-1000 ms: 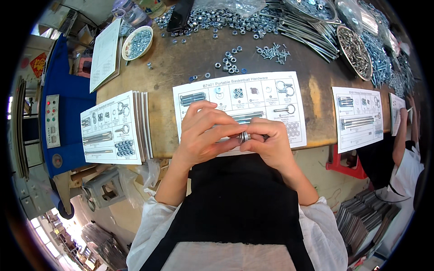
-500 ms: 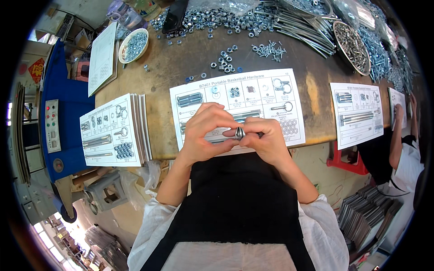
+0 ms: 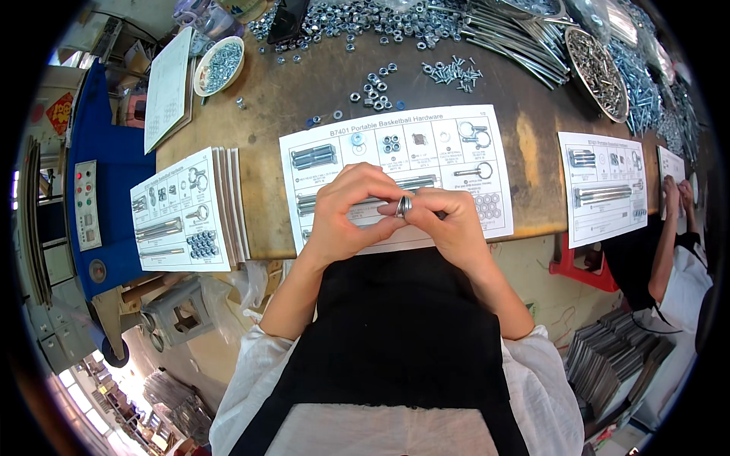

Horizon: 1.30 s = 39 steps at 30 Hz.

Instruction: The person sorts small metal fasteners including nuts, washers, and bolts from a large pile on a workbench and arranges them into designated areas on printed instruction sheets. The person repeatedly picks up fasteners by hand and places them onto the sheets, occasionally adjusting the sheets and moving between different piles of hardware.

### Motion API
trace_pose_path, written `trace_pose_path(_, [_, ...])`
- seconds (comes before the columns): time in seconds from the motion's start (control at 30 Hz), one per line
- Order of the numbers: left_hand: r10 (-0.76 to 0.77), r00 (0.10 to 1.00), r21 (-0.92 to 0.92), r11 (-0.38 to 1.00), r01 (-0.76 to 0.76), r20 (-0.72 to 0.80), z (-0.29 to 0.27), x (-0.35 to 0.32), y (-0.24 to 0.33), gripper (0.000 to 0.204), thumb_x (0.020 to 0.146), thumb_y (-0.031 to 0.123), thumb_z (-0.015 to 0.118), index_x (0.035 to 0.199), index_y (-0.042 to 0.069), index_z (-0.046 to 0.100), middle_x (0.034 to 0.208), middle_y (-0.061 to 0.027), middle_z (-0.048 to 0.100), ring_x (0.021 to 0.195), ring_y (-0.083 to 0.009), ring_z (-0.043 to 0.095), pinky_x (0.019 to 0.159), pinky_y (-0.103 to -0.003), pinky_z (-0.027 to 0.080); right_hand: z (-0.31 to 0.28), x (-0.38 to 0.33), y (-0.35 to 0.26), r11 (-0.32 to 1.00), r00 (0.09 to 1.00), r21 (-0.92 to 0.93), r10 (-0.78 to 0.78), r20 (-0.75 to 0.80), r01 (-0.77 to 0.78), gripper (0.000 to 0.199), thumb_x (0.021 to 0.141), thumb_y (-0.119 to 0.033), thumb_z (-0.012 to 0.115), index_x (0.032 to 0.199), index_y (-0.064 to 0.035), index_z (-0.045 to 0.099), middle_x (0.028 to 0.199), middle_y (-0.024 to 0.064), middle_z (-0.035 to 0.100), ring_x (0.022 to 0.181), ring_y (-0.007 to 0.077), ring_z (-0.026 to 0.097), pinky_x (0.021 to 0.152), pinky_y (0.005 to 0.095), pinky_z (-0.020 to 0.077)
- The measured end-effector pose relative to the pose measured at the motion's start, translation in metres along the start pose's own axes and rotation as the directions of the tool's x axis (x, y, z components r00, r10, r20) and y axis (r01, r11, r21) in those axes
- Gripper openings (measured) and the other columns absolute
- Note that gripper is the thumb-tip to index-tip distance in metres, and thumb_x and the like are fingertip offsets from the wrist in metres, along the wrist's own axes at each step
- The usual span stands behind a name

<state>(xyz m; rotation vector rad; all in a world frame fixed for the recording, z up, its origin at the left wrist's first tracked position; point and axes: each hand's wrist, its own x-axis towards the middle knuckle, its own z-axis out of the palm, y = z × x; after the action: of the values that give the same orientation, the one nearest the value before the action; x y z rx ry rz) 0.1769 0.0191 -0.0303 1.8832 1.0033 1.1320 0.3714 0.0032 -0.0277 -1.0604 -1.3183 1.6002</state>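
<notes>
Both hands meet above a printed hardware sheet (image 3: 350, 152) at the bench's front edge. Between them is a small bunch of shiny metal rings (image 3: 404, 206), seen nearly edge-on; the fingers cover part of it, and I cannot tell exactly what kind of rings they are. My left hand (image 3: 352, 209) pinches the bunch from one side with thumb and fingertips. From the other side, my right hand (image 3: 450, 220) grips it between thumb and bent forefinger. Loose hex nuts (image 3: 376, 91) and a small pile of short screws (image 3: 454, 74) lie beyond the sheet.
A bowl of small metal parts (image 3: 222, 66) stands at the back left, above a stack of printed sheets (image 3: 179, 213). Long bolts (image 3: 517, 45) and a tray of small fasteners (image 3: 598, 72) occupy the back right. Another person's hands (image 3: 677, 194) hold a sheet at far right.
My hands still hold the rings together, with slight finger shifts. The whole view has moved slightly; the other person's hands are closer together at their sheet.
</notes>
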Motion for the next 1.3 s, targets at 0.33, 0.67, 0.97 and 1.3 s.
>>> trace_pose_path(0.33, [-0.126, 0.989, 0.023, 0.991, 0.129, -0.078, 0.009, 0.0, 0.009, 0.03, 0.068, 0.004, 0.083, 0.097, 0.008, 0.073, 0.085, -0.0027, 0.07, 0.078, -0.0162, 0.067, 0.071, -0.029, 0.052, -0.008, 0.002, 0.013, 0.992, 0.996, 0.097, 0.086, 0.007, -0.086, 0.022, 0.098, -0.014, 0.063, 0.095, 0.0044, 0.074, 0.084, 0.004, 0.072, 0.078, 0.0081, 0.062, 0.072, 0.0249, 0.0495])
trace_pose_path(0.67, [-0.343, 0.927, 0.029, 0.936, 0.351, -0.149, -0.014, 0.002, -0.02, 0.022, 0.079, 0.012, 0.08, 0.098, 0.004, 0.072, 0.092, -0.0057, 0.069, 0.08, -0.0136, 0.068, 0.081, -0.029, 0.051, -0.009, 0.008, 0.007, 0.965, 0.985, 0.199, 0.172, 0.027, -0.174, 0.044, 0.102, -0.034, 0.05, 0.08, 0.0006, 0.066, 0.058, -0.0082, 0.034, 0.052, 0.003, 0.025, 0.048, 0.0238, 0.0189])
trace_pose_path(0.97, [-0.137, 0.991, 0.926, 0.376, 0.045, 0.008, -0.009, 0.0, -0.062, 0.02, 0.08, 0.024, 0.076, 0.096, 0.014, 0.072, 0.093, -0.0009, 0.064, 0.087, -0.0176, 0.064, 0.094, -0.039, 0.039, -0.016, 0.012, 0.021, 0.905, 0.979, 0.375, 0.176, 0.1, -0.201, 0.038, 0.098, -0.022, 0.047, 0.076, 0.0045, 0.063, 0.057, -0.0078, 0.034, 0.05, 0.0024, 0.025, 0.047, 0.0229, 0.0189])
trace_pose_path(1.3, [-0.051, 0.997, 0.863, 0.501, 0.071, -0.053, -0.009, -0.022, -0.054, 0.008, 0.083, 0.017, 0.075, 0.09, 0.017, 0.077, 0.082, 0.0018, 0.058, 0.082, -0.0165, 0.059, 0.086, -0.038, 0.039, -0.032, 0.017, 0.037, 0.643, 0.95, 0.703, 0.253, 0.181, -0.305, 0.027, 0.097, -0.017, 0.039, 0.087, 0.0, 0.057, 0.06, -0.0079, 0.033, 0.047, 0.0025, 0.023, 0.041, 0.0202, 0.0206])
